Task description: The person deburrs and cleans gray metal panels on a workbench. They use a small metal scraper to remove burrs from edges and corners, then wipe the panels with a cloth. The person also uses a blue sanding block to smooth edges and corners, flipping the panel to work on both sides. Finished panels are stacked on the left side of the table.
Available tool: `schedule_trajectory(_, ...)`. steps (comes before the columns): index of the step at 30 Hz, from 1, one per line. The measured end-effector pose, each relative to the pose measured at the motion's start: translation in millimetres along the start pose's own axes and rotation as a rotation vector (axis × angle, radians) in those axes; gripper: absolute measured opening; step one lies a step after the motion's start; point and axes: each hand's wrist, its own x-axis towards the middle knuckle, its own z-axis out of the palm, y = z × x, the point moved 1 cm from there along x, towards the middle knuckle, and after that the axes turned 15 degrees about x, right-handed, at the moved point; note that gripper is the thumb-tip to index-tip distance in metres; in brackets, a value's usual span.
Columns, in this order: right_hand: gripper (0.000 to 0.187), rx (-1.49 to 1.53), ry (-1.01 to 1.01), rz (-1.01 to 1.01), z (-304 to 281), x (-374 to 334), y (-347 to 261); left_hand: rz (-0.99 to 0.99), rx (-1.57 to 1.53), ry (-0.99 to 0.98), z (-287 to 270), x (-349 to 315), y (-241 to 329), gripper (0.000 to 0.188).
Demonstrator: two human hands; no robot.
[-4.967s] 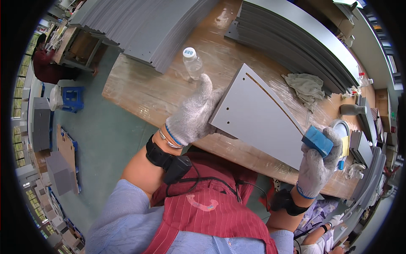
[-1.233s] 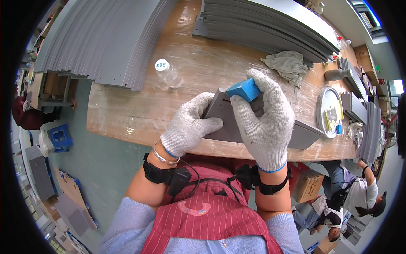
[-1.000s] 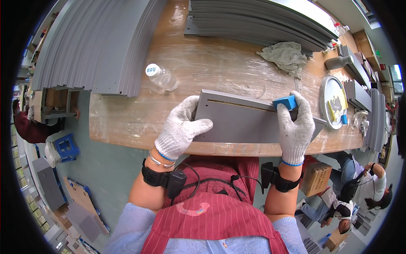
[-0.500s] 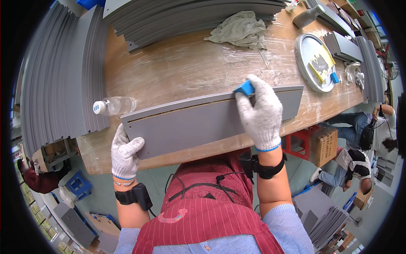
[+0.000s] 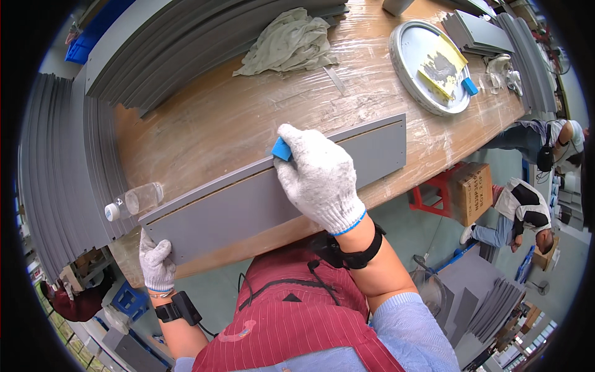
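Pinched grips on both sides: my left hand has the near-left corner of the board between thumb and fingers, and my right hand squeezes a blue block.

Biggest in my feed is the table, with a left stack and a far stack of grey panels. Over the table's near side slants the board, its face toward me, a narrow slot running along its upper edge; I can't tell whether its lower edge rests on anything. Work on that edge looks partway to me: the block sits roughly mid-length, with edge to either side of it, and I can't tell which stretch is done and which is left.

Beyond lie the tray and the cloth. On the tray is a smeared yellow sheet. The bottle lies by the left stack. Smallest, the spare block is at the tray's right side.
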Motion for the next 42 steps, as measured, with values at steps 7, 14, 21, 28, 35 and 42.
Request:
schedule_trajectory(7, 0.033, -0.317, 0.278, 0.091, -110, 4, 105, -0.024, 0.023, 0.079, -5, 5, -14, 0.070)
schedule_trajectory(14, 0.038, -0.148, 0.420, 0.429, -188, 5, 171, -0.048, 0.022, 0.024, -14, 18, -25, 0.076)
schedule_trajectory(21, 0.043, 0.292, 0.314, 0.575, -210, 16, 162, -0.136, 0.179, 0.087, -11, 22, -18, 0.073)
schedule_trajectory(28, 0.041, 0.389, 0.042, 0.670, -218, 27, 145, -0.151, 0.292, 0.204, -5, 22, -23, 0.062)
schedule_trajectory(35, 0.041, 0.635, 0.307, 0.686, -210, 15, 186, -0.219, 0.283, 0.084, -24, 22, -26, 0.067)
schedule_trajectory(42, 0.044, 0.606, 0.435, 0.582, -191, -4, 175, -0.210, 0.275, 0.242, -13, 25, -43, 0.058)
